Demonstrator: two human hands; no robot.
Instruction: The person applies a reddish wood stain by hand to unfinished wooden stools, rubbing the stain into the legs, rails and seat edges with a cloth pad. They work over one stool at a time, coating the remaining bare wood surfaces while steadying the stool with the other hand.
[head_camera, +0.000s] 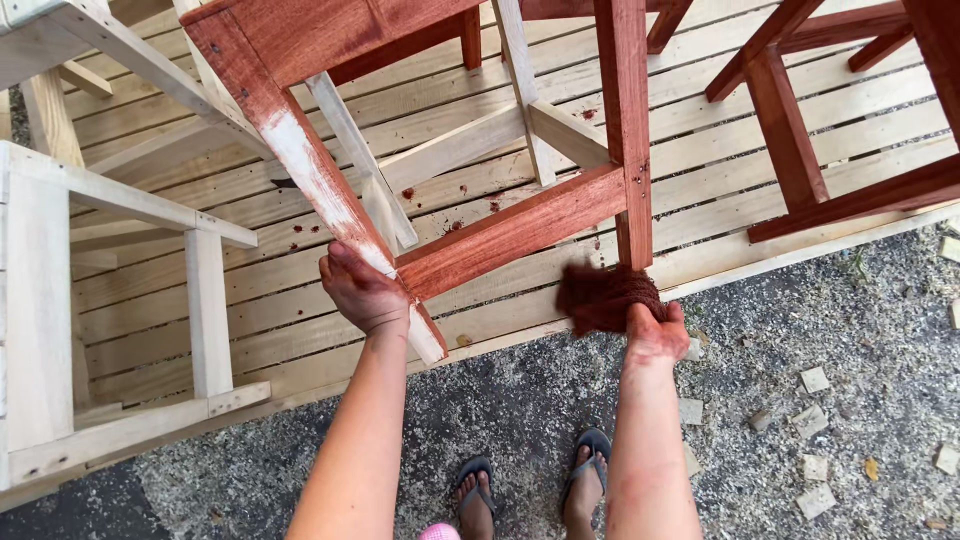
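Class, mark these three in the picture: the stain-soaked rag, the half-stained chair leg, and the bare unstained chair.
stain-soaked rag (605, 298), head view, middle of the bunched cloth.
half-stained chair leg (310, 170), head view, its pale unstained stretch.
bare unstained chair (205, 310), head view, its upright front leg.

Left hand (362, 292) grips leg (325, 190) — right hand (655, 333) (stained) wipes.
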